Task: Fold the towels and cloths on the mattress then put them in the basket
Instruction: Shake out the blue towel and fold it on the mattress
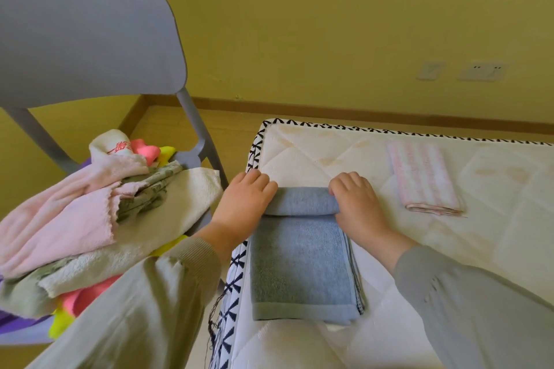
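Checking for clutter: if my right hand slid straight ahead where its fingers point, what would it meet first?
Ahead of the right hand lies likely only bare mattress up to its far edge; the pink striped cloth sits off to the side, seemingly clear.

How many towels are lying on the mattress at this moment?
2. A half-folded blue towel lies by the left edge of the mattress; a folded pink striped towel lies farther right, near the far edge. More cloths are piled on the chair.
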Available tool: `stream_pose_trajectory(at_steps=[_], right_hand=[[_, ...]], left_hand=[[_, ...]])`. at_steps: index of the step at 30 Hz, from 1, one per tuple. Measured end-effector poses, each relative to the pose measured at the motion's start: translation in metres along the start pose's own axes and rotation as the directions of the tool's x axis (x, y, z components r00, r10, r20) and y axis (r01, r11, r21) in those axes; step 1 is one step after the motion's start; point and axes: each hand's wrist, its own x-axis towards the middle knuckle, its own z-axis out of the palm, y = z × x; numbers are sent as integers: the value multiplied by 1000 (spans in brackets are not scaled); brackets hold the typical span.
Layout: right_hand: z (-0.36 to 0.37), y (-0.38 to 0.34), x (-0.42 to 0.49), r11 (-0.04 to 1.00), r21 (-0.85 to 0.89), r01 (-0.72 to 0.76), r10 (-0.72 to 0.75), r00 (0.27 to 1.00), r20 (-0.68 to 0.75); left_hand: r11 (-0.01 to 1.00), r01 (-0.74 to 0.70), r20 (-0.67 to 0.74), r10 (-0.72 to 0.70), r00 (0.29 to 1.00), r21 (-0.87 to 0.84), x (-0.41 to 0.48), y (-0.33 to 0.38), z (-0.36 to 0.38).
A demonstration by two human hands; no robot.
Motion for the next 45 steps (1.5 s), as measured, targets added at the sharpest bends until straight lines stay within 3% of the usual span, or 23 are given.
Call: stream_pose_trajectory(at_steps=[3, 7, 10, 15, 21, 24, 27, 30, 35, 41, 45], right_hand=[[-1, 3, -7, 993, -81, 81, -76, 995, 60], [-6, 3, -19, 988, -93, 126, -92, 947, 306], [-7, 1, -23, 998, 36, 49, -58, 941, 335], [-9, 2, -4, 956, 248, -154, 54, 929, 367], [-11, 4, 9, 867, 323, -380, 168, 832, 528], [-15, 1, 15, 876, 267, -401, 190, 797, 573], [-24, -4, 18, 911, 230, -341, 199, 855, 478], [-33, -10, 12, 963, 204, -177, 114, 951, 289], [-29, -17, -18, 997, 45, 58, -68, 966, 248], [-28, -18, -35, 994, 71, 77, -95, 950, 296], [-36, -18, -33, 981, 192, -15, -48, 946, 320]], left_hand=[[999, -40, 51, 40, 998, 5, -12, 7, 0], [999, -4, 201, 12, 979, -36, -28, 14, 3], [997, 58, 278, -40, 960, -55, -33, 15, -2], [987, 138, 278, -111, 954, -77, -19, 14, 1], [878, 386, 511, -203, 835, -282, -3, 13, -2], [845, 457, 614, -209, 762, -279, 6, 7, -3], [817, 488, 527, -281, 802, -307, 8, 3, -8], [889, 398, 332, -313, 890, -227, 2, 6, -11], [986, 158, 185, -147, 972, -46, -26, 27, -12], [977, 173, 240, -139, 961, -128, -45, 32, -10], [962, 205, 310, -142, 940, -180, -46, 29, -19]])
